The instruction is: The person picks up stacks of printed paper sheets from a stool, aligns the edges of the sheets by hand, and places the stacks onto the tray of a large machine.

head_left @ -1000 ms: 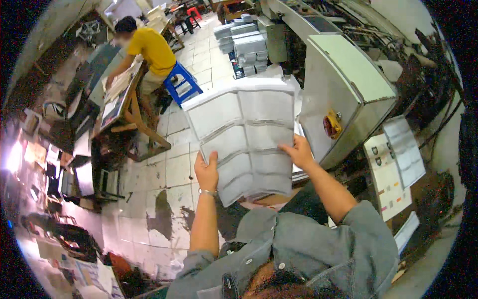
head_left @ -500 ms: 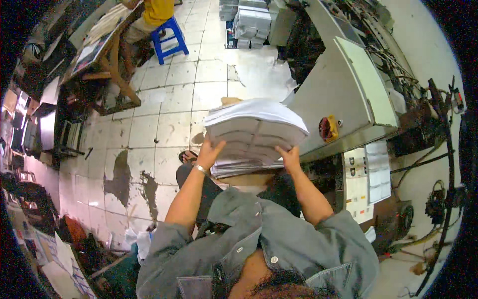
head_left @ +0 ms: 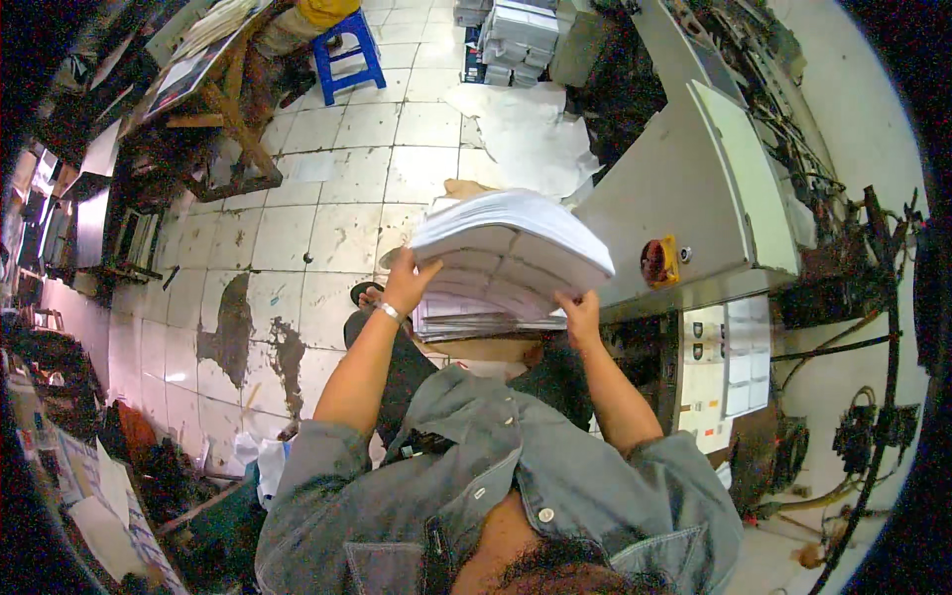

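A thick stack of large paper sheets [head_left: 511, 268], bent into an arch, is held up in front of me. My left hand [head_left: 408, 284] grips its near left corner, thumb on top. At the near right corner my right hand [head_left: 579, 315] pinches the sheets between thumb and fingers. Below and nearer to me lies another pile of paper [head_left: 461, 319], partly hidden under the held stack. The fingers beneath the sheets are mostly out of sight.
A grey machine cabinet [head_left: 674, 188] with a red-and-yellow knob [head_left: 658, 262] stands close on my right. Tied paper bundles [head_left: 521, 38] are stacked at the back. A blue stool [head_left: 347, 58] with a seated person and a wooden table [head_left: 203, 64] are far left.
The held stack is bent into a stronger arch, its near edge lifted in the middle. My view has shifted slightly, and the stool and table sit higher in it.
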Demonstrator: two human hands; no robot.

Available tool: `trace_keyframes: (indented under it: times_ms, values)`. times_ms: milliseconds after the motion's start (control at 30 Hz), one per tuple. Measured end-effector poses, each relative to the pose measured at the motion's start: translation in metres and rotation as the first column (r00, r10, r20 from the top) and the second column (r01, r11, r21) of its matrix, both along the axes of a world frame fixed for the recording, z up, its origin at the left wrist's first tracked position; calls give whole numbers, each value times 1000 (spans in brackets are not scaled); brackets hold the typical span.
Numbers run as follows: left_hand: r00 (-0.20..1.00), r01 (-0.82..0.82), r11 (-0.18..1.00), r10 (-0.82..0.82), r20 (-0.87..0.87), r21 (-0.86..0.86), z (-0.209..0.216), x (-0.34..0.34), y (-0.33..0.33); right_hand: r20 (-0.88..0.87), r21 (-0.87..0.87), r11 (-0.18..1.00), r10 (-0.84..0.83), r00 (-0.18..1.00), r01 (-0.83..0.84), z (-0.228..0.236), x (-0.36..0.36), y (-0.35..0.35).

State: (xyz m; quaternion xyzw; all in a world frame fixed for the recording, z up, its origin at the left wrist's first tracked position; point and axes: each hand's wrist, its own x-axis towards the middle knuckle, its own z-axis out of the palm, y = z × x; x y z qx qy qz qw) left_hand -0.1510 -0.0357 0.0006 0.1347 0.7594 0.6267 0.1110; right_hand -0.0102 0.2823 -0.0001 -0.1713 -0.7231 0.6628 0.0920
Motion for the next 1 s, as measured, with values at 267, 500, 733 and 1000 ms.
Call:
trace_keyframes:
  times_ms: [267, 500, 733, 1000]
  values:
    - [977, -184, 983, 183, -111, 5, 21, 31, 32, -101, -124, 984, -138, 985, 125, -1, -13, -15]
    - [984, -77, 997, 75, 159, 1, 69, 22, 8, -61, -177, 984, -33, 998, 21, 27, -7, 10]
    - [996, -85, 995, 84, 34, 53, 36, 34, 6, -122, -235, 972, -30, 992, 1, 8, 2, 11]
    - [995, 46, 997, -52, 88, 68, 19, 16, -1, -108, -230, 973, 13, 994, -37, -13, -8, 31]
